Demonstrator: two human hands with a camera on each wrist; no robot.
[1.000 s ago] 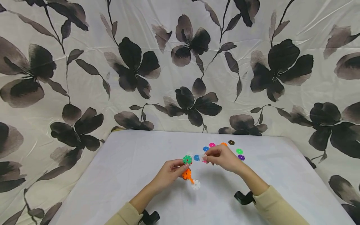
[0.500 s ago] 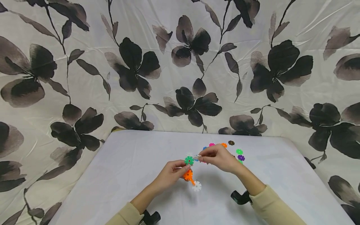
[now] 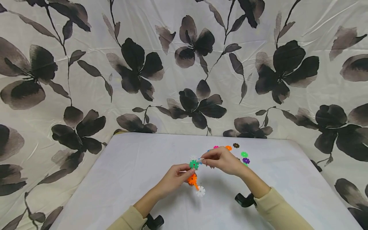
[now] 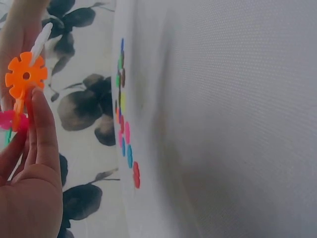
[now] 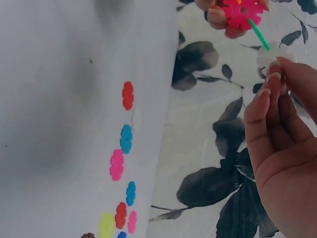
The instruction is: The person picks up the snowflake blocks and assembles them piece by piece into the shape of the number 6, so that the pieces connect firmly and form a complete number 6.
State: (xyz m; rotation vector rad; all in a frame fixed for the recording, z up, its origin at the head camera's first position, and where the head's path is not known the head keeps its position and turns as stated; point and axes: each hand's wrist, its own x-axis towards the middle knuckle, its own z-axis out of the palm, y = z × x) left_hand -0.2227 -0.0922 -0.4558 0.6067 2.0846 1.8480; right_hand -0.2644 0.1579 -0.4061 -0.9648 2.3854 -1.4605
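Observation:
My left hand [image 3: 172, 179] grips a chain of flower-shaped interlocking discs. A green disc [image 3: 194, 164] stands at its top, an orange disc [image 3: 192, 179] sits lower, and a white disc [image 3: 201, 191] hangs at the bottom. Between fingers and thumb is a pink disc [image 5: 243, 14], slotted next to the green one. My right hand [image 3: 224, 161] pinches another white disc [image 5: 264, 58] between thumb and fingertips. In the right wrist view its edge meets the green disc, seen edge-on; whether the slots are engaged I cannot tell. Both hands are above the table.
Loose discs lie on the white table [image 3: 129, 166] beyond and right of the hands, among them a green one [image 3: 244, 154], a purple one [image 3: 245, 160], a brown one [image 3: 236, 145] and a red one [image 5: 128, 95]. A floral cloth [image 3: 86, 64] hangs behind the table.
My right hand has moved left with the white disc, from above the loose discs to the green disc's edge. The left hand has shifted slightly right with the chain.

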